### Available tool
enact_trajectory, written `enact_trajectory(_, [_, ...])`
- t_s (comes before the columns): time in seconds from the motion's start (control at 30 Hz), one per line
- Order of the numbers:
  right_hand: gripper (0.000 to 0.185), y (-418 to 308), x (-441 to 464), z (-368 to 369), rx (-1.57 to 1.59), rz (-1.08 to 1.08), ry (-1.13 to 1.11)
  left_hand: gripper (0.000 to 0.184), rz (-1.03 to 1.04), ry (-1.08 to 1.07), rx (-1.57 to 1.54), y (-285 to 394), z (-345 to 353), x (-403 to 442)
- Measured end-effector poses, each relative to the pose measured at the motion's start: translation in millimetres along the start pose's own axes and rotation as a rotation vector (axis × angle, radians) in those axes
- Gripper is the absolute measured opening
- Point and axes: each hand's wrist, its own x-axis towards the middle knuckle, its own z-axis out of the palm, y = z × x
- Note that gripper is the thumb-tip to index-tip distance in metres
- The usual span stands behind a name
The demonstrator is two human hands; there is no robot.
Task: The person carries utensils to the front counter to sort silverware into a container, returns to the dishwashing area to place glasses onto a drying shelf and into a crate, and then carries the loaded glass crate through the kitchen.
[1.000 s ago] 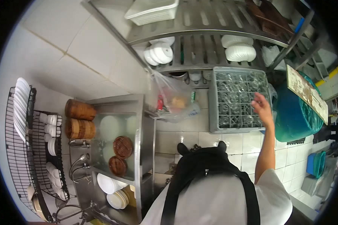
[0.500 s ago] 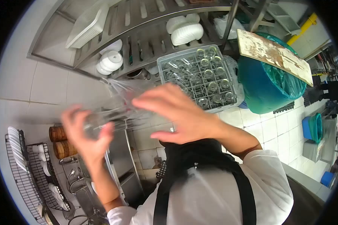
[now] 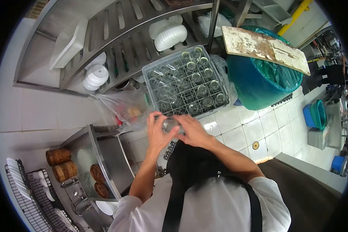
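In front of my apron I hold a clear drinking glass (image 3: 170, 124) between both hands. My left hand (image 3: 157, 135) curls round its left side, with the thumb across the near side. From the right, my right hand (image 3: 192, 131) closes on the same glass, fingers at its far edge. Just beyond my hands stands a grey plastic glass rack (image 3: 147, 79) with a grid of compartments. Several clear glasses (image 3: 202, 91) stand in its right part, while those at the left look tilted or stacked and are hard to separate.
A blue bin (image 3: 243, 85) with a green liner has a worn board (image 3: 266, 48) across its top. White bowls (image 3: 171, 37) sit on the slatted metal shelf (image 3: 135, 50). A clear plastic bag (image 3: 121, 108) hangs left of the rack. Bamboo steamers (image 3: 63, 170) are beside the sink.
My left hand has moved right with the glass, from beside the sink to in front of the rack. My right hand has come down to meet it. The camera view has shifted.
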Motion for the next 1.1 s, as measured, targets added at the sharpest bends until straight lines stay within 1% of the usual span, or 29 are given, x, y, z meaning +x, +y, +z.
enact_trajectory(0.1, [0.067, 21, -1, 0, -0.002, 0.105, 0.034, 0.026, 0.078, 0.012, -0.031, -31, 14, 8])
enact_trajectory(0.13, [0.068, 27, 3, -6, -0.002, 0.136, 0.050, 0.022, 0.056, 0.007, -0.022, -42, 20, 12])
enact_trajectory(0.17, [0.066, 31, 7, -14, 0.043, 0.314, 0.067, 0.020, 0.033, 0.007, -0.013, -54, 28, 17])
enact_trajectory(0.2, [0.063, 45, 11, -18, 0.110, 0.305, 0.150, 0.018, 0.006, 0.001, -0.002, -66, 36, 18])
enact_trajectory(0.3, [0.056, 103, 42, -26, 0.323, 0.302, 0.388, 0.020, -0.033, -0.046, -0.046, -101, 65, 21])
enact_trajectory(0.37, [0.053, 125, 73, -32, 0.465, 0.314, 0.547, 0.021, 0.010, -0.050, -0.078, -114, 80, 23])
enact_trajectory(0.43, [0.055, 148, 97, -29, 0.519, 0.335, 0.611, 0.021, 0.081, -0.051, -0.059, -119, 91, 28])
enact_trajectory(0.47, [0.056, 159, 104, -27, 0.545, 0.350, 0.643, 0.020, 0.071, -0.090, -0.054, -120, 94, 30])
enact_trajectory(0.5, [0.058, 178, 107, -23, 0.437, 0.394, 0.603, 0.020, 0.061, -0.132, -0.050, -119, 97, 32])
enact_trajectory(0.6, [0.062, 205, 113, -5, 0.466, 0.461, 0.622, 0.021, 0.076, -0.218, -0.043, -128, 110, 37])
enact_trajectory(0.63, [0.064, 217, 112, 4, 0.494, 0.426, 0.629, 0.021, 0.066, -0.239, -0.038, -128, 113, 39])
enact_trajectory(0.73, [0.063, 236, 109, 22, 0.330, 0.467, 0.566, 0.020, 0.065, -0.334, -0.008, -131, 126, 45])
enact_trajectory(0.77, [0.065, 239, 105, 27, 0.312, 0.537, 0.499, 0.020, 0.070, -0.374, 0.003, -132, 131, 46])
enact_trajectory(0.87, [0.063, 240, 104, 34, 0.098, 0.600, 0.263, 0.020, 0.069, -0.480, 0.084, -134, 151, 46])
enact_trajectory(0.9, [0.064, 238, 104, 34, 0.005, 0.568, 0.193, 0.022, 0.034, -0.535, 0.071, -135, 154, 47])
enact_trajectory(0.97, [0.064, 234, 103, 30, -0.166, 0.490, 0.044, 0.027, 0.040, -0.536, 0.102, -132, 161, 45])
enact_trajectory(1.0, [0.065, 239, 101, 28, -0.177, 0.475, -0.001, 0.029, 0.045, -0.534, 0.124, -127, 161, 49])
enact_trajectory(1.03, [0.067, 245, 102, 27, -0.188, 0.457, -0.043, 0.033, 0.027, -0.529, 0.081, -122, 159, 53])
enact_trajectory(1.07, [0.068, 251, 103, 26, -0.198, 0.436, -0.086, 0.033, 0.012, -0.464, 0.057, -119, 157, 59])
enact_trajectory(1.1, [0.060, 245, 105, 16, -0.193, 0.408, -0.125, 0.033, -0.008, -0.402, 0.033, -112, 152, 64])
